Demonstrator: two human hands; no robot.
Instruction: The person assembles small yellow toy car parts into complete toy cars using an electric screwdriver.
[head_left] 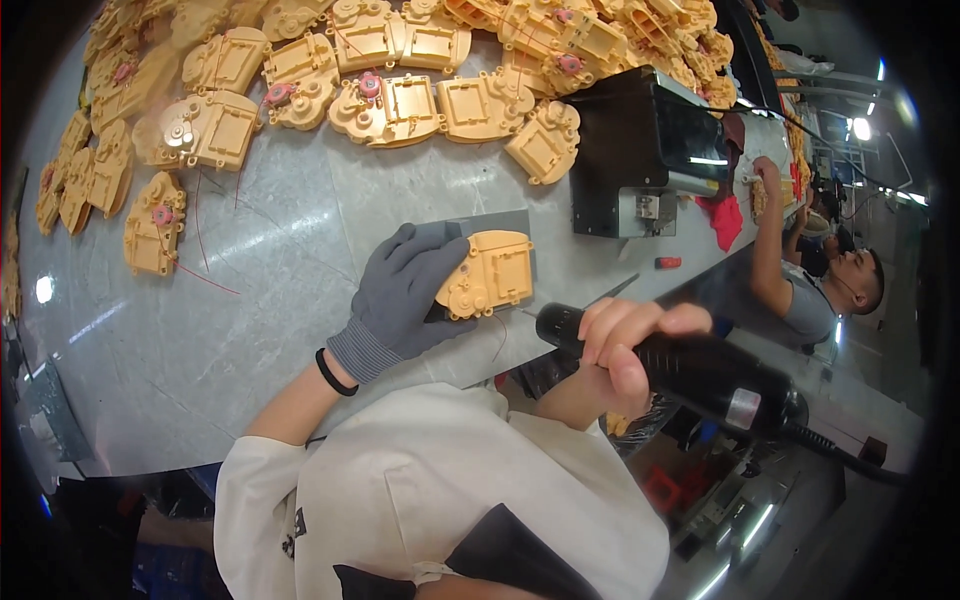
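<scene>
My left hand [400,285], in a grey knitted glove, grips a yellow plastic housing [497,272] from its left side. The housing lies over a grey block [508,224] on the table, with a thin red wire trailing below it. In my bare right hand [630,345] is a black electric screwdriver [700,375], fingers wrapped round its body. Its thin bit points left toward the housing's lower edge; from this view I cannot tell whether they touch. A cable runs off the tool's back end to the right.
Many similar yellow housings [400,110] are heaped along the far side, some with pink-red round parts. A black box-shaped machine [640,150] stands right of centre. Near it lie a small red object [668,263] and a red cloth [722,220]. Another person [815,290] sits at the right.
</scene>
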